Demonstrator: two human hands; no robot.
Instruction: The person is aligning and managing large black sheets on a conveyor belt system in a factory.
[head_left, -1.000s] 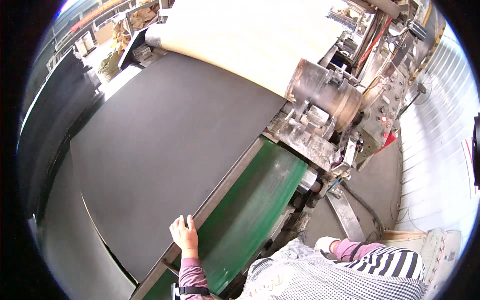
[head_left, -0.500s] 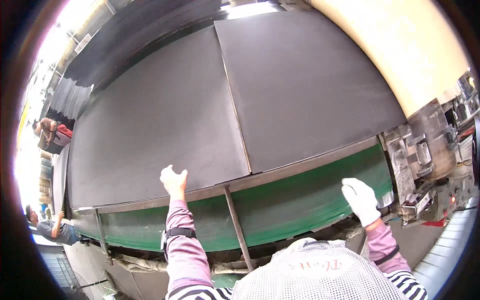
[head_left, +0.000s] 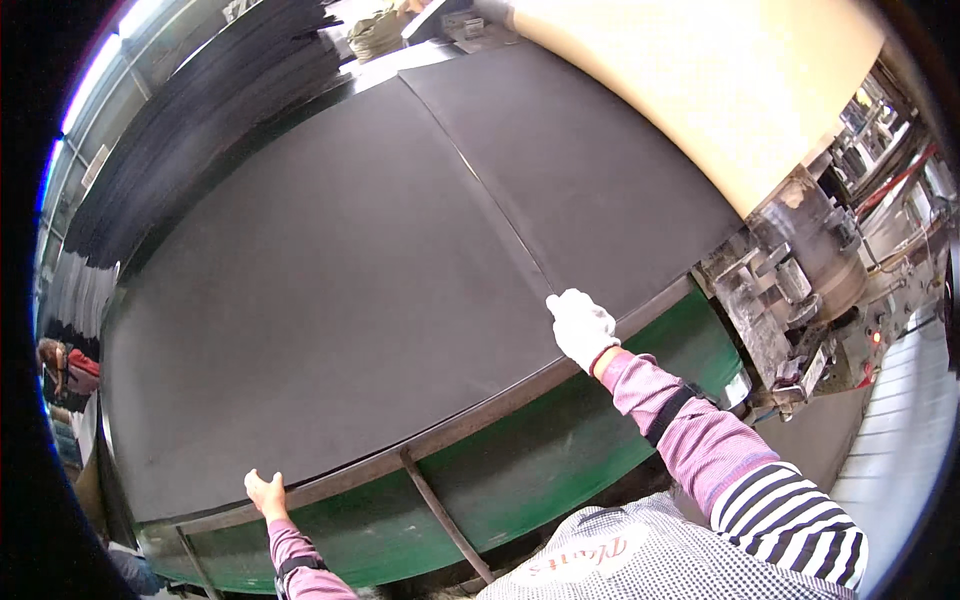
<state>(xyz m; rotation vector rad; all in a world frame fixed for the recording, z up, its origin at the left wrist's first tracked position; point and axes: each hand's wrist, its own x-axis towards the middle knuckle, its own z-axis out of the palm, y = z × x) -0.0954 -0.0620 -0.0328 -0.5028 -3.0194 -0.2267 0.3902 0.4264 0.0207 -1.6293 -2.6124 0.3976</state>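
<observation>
Two large black sheets lie side by side on a green machine table: the left sheet and the right sheet, meeting at a seam. My right hand, in a white glove, rests flat at the near end of that seam. My bare left hand touches the near edge of the left sheet, by the table's metal rim. Neither hand holds anything.
A big cream-coloured roller and grey machinery with red cables stand at the right. Stacks of black sheets lie at the far left. Another person stands at the left edge. A metal strut crosses the green front.
The view swung; my gloved right hand moved up from the green front onto the seam between the sheets. My left hand now sits lower left on the sheet's near edge.
</observation>
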